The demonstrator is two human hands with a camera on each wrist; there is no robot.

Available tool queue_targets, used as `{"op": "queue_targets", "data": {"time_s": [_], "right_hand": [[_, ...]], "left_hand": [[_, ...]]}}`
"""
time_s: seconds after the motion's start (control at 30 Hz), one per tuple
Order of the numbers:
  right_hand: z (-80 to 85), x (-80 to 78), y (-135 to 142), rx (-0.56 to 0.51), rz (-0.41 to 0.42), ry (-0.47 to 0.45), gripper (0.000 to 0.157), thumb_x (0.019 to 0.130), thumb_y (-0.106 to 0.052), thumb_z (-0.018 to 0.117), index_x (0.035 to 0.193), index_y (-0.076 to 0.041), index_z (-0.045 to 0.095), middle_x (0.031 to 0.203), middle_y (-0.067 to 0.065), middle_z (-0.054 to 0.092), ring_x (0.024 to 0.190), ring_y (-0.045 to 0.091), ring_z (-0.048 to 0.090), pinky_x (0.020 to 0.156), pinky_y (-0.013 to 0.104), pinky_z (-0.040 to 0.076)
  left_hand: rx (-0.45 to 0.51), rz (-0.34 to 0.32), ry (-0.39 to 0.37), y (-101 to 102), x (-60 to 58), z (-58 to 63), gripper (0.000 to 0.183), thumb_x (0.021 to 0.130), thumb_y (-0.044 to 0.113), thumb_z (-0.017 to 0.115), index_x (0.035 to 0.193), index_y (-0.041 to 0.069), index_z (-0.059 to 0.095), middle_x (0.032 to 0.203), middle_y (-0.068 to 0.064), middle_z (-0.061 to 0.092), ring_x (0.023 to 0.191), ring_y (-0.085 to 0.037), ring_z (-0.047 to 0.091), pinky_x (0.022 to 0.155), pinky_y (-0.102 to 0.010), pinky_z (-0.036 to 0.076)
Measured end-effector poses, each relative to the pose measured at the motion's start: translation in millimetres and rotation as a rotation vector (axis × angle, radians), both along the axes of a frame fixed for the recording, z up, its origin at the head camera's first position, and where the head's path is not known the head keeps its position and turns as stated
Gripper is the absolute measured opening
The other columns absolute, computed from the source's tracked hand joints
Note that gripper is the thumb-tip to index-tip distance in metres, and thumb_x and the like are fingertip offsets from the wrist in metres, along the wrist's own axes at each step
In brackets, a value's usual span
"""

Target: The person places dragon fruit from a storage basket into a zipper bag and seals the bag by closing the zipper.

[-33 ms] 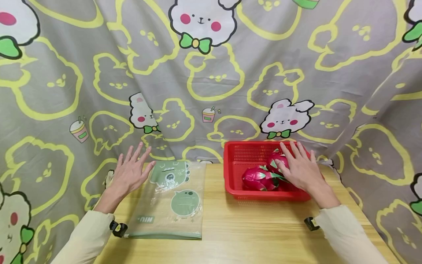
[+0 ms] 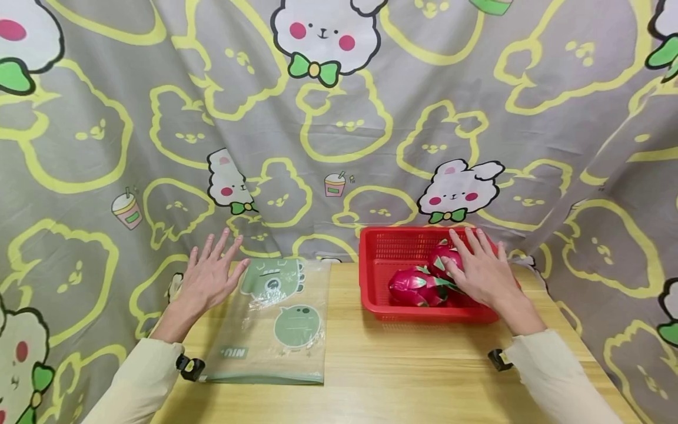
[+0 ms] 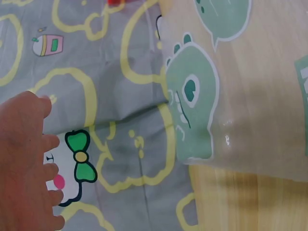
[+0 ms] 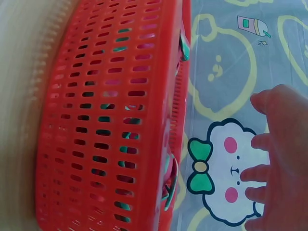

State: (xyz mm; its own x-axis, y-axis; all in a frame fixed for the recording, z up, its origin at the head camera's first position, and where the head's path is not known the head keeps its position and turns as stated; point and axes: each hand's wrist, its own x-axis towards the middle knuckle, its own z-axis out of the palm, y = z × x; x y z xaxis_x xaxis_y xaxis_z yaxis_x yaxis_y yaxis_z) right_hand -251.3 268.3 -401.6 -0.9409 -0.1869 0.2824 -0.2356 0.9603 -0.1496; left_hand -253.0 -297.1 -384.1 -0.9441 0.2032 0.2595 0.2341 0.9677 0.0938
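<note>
My left hand (image 2: 209,280) is held with straight, spread fingers at the left edge of a clear zip bag (image 2: 296,327) printed with green cartoon figures. The bag lies flat on the table, its green zip edge towards me. In the left wrist view the hand (image 3: 24,163) has nothing in its fingers. My right hand (image 2: 484,274), also spread, is over the right part of a red plastic basket (image 2: 369,277). Red dragon fruits (image 2: 415,287) with green tips lie inside, partly hidden by that hand. Through the slotted basket wall (image 4: 103,120), the right wrist view shows bits of pink and green.
A wooden table (image 2: 402,365) carries the bag on the left and the basket on the right. Behind and on both sides hangs a grey curtain (image 2: 349,135) with rabbit and yellow outline prints. Dark wrist cameras (image 2: 189,367) are strapped near the pale sleeves (image 2: 140,377).
</note>
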Motion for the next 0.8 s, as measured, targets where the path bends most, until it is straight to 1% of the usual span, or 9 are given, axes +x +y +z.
{"op": "queue_targets", "data": {"time_s": [0.23, 0.4, 0.67, 0.8], "right_hand": [[-2.2, -0.5, -3.5, -0.002, 0.0, -0.022, 0.077, 0.103, -0.05, 0.049, 0.163, -0.011, 0.025, 0.164, 0.03, 0.02, 0.151, 0.051, 0.012, 0.112, 0.079, 0.006], [-2.1, -0.1, -5.7, -0.002, -0.002, -0.018, 0.077, 0.103, -0.05, 0.049, 0.163, -0.01, 0.024, 0.165, 0.029, 0.02, 0.151, 0.05, 0.012, 0.113, 0.078, 0.006], [1.0, 1.3, -9.3, -0.005, -0.003, -0.009, 0.077, 0.103, -0.049, 0.05, 0.164, -0.01, 0.023, 0.164, 0.03, 0.021, 0.15, 0.051, 0.012, 0.113, 0.078, 0.006], [1.2, 3.4, -10.3, -0.011, -0.002, -0.012, 0.076, 0.103, -0.048, 0.049, 0.164, -0.011, 0.023, 0.164, 0.03, 0.02, 0.15, 0.051, 0.012, 0.113, 0.077, 0.005]], "left_hand": [[0.016, -0.003, -0.003, -1.3, -1.8, -4.4, 0.069, 0.108, 0.057, 0.031, 0.163, 0.015, 0.029, 0.169, -0.02, 0.013, 0.152, -0.051, 0.007, 0.118, -0.07, 0.003], [0.023, -0.008, 0.006, -2.1, -2.1, -6.0, 0.069, 0.108, 0.055, 0.033, 0.163, 0.014, 0.029, 0.169, -0.021, 0.014, 0.152, -0.051, 0.008, 0.118, -0.07, 0.004], [0.012, -0.003, 0.007, -0.5, -0.8, -5.1, 0.065, 0.11, 0.052, 0.027, 0.164, 0.015, 0.024, 0.17, -0.019, 0.01, 0.152, -0.05, 0.007, 0.119, -0.069, 0.002], [0.014, 0.001, 0.0, -0.5, 1.2, -5.8, 0.065, 0.11, 0.051, 0.026, 0.164, 0.015, 0.023, 0.17, -0.019, 0.009, 0.152, -0.05, 0.006, 0.119, -0.069, 0.001]]}}
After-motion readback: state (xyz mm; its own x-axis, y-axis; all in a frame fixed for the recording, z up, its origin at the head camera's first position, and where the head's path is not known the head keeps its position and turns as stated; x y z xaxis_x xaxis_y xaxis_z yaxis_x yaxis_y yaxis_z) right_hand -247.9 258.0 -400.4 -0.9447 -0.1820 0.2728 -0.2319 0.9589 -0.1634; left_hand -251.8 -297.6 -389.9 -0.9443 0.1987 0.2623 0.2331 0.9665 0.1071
